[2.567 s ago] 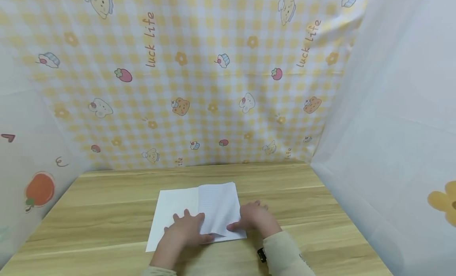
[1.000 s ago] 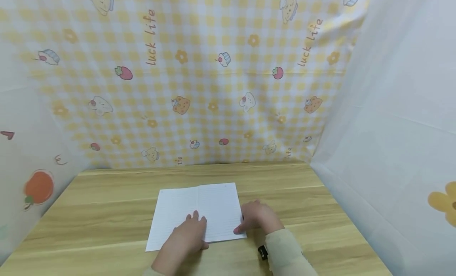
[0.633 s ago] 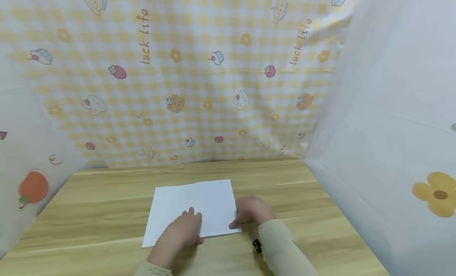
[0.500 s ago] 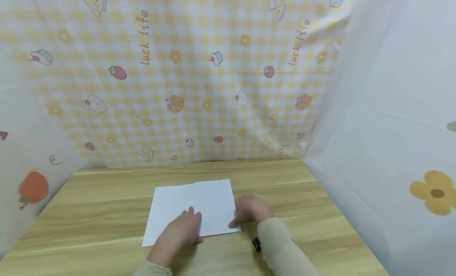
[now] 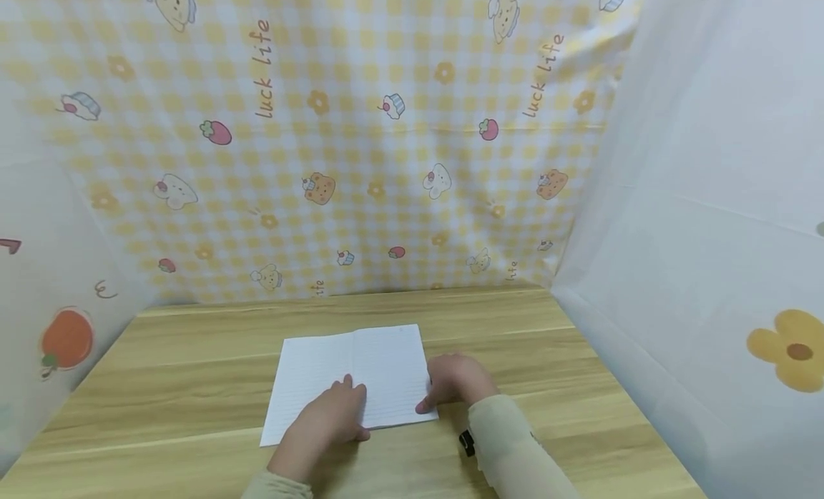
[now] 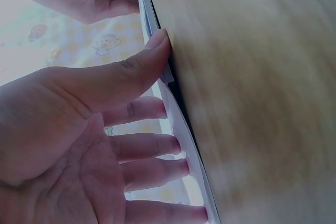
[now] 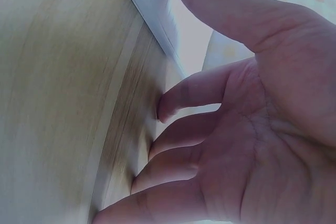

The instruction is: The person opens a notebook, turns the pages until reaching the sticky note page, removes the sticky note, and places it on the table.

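A notebook lies open and flat on the wooden table, with lined white pages on both sides of its middle fold. My left hand rests across the lower part of the left page near the fold. In the left wrist view its fingers stretch out straight onto the paper, and the thumb sits at the notebook's near edge. At the right edge is my right hand, its thumb touching the page's lower right corner. The right wrist view shows the other fingers spread, tips on the tabletop beside the notebook.
The wooden table surrounds the notebook. Behind it hangs a yellow checked cloth, with a white sheet along the right side. A small black object shows beside the right sleeve.
Earlier a lined page was curling up on the right beside a blank left side; now lined pages lie flat on both sides. The left hand moved slightly nearer, and both hands have since stayed put.
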`<state>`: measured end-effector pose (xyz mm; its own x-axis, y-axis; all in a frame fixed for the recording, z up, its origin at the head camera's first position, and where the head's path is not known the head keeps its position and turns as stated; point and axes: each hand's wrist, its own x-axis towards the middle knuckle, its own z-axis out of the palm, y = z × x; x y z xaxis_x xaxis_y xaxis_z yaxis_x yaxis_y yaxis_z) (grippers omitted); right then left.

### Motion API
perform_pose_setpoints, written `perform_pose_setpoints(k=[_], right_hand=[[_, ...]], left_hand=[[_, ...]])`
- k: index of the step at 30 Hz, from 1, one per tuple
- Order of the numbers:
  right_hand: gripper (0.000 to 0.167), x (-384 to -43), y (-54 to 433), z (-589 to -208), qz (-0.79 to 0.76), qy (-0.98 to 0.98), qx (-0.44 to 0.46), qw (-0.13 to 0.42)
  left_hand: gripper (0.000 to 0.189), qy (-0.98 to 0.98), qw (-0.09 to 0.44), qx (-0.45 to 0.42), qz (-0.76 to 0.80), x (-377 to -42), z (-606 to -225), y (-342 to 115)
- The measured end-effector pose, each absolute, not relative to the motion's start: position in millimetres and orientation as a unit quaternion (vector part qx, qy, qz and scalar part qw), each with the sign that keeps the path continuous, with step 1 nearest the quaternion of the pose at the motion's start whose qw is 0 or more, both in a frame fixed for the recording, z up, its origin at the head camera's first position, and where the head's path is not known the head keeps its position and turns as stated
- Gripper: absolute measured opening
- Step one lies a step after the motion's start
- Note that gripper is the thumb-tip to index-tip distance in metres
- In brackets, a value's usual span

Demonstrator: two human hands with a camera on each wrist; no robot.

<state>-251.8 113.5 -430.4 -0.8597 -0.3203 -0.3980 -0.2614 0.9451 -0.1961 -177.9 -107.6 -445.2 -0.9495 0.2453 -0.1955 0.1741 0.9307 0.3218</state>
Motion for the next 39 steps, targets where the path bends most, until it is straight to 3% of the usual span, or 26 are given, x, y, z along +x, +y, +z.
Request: perform_pose_setpoints(k=[9, 17, 23, 26, 28, 32, 33, 36, 39], right_hand=[[0.052, -254, 113, -436, -0.055, 0.964, -0.152, 0.209], [0.075, -250, 103, -442, -0.05, 0.972, -0.131, 0.188], [0.082, -253, 106, -444, -0.061, 0.97, -0.133, 0.192], [0.069, -254, 108, -443, -0.054, 0.969, -0.147, 0.192], [0.058, -255, 109, -442, -0.047, 0.968, -0.152, 0.192], [0.05, -255, 112, -438, -0.046, 0.968, -0.147, 0.197], [0.049, -254, 112, -437, -0.047, 0.968, -0.147, 0.198], [0.05, -254, 113, -435, -0.046, 0.966, -0.155, 0.201], [0.05, -255, 113, -434, -0.052, 0.963, -0.166, 0.205]], left_hand=[[0.075, 0.974, 0.127, 0.113, 0.152, -181, -452, -109], [0.086, 0.973, 0.127, 0.077, 0.177, -174, -446, -102], [0.069, 0.971, 0.11, 0.103, 0.184, -180, -445, -111], [0.062, 0.969, 0.087, 0.12, 0.198, -180, -441, -117], [0.068, 0.969, 0.057, 0.136, 0.197, -178, -437, -118], [0.093, 0.978, -0.054, 0.184, 0.085, -176, -433, -111], [0.092, 0.977, -0.085, 0.192, 0.039, -175, -433, -109], [0.052, 0.969, -0.142, 0.186, -0.077, -171, -434, -104], [0.008, 0.975, -0.115, 0.165, -0.094, -164, -438, -102]])
